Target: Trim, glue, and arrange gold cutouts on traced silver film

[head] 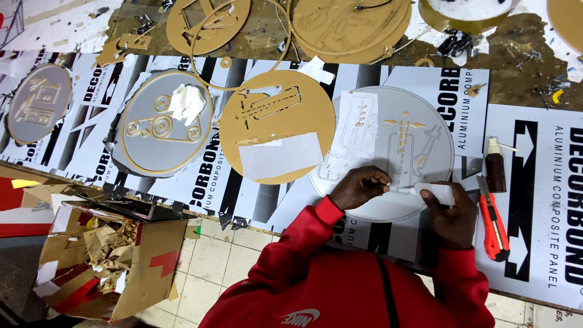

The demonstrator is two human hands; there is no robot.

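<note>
- While the left hand (358,187) pinches a tiny pale scrap between narrow fingertips, the right hand (450,214) grips a white backing strip (438,192) at the near edge of the grey round sign (388,152), which lies flat on the bench in front of the person.
- Risk, as I judge it: pulling the strip too fast could lift or tear the small gold pieces (402,141) stuck on the sign, because they look thin.
- Risk: a sleeve could knock the orange knife (493,226) or the brown bottle (495,170), both just right of the hands.
- Count: three grey round signs, several gold discs behind, one knife, one bottle, one cardboard box (109,261) of scraps on the floor.
</note>
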